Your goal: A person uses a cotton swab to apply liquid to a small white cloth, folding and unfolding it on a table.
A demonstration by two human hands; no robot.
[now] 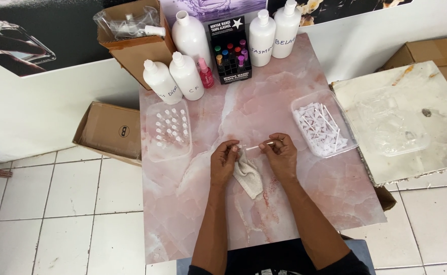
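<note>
I see my left hand [224, 162] pinching 1 end of a thin white tube [254, 147], and my right hand [280, 153] is closed on the other end; the tube sits level between both, above the pink marble table [305, 198]. A small white cloth [248, 175] is tucked under the left hand. A clear tray of white tubes [324, 130] lies just beside the right hand.

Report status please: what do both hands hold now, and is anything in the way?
Left hand and right hand pinch a thin white tube between fingertips. Small cloth under left hand. Table around the hands unobstructed.
</note>
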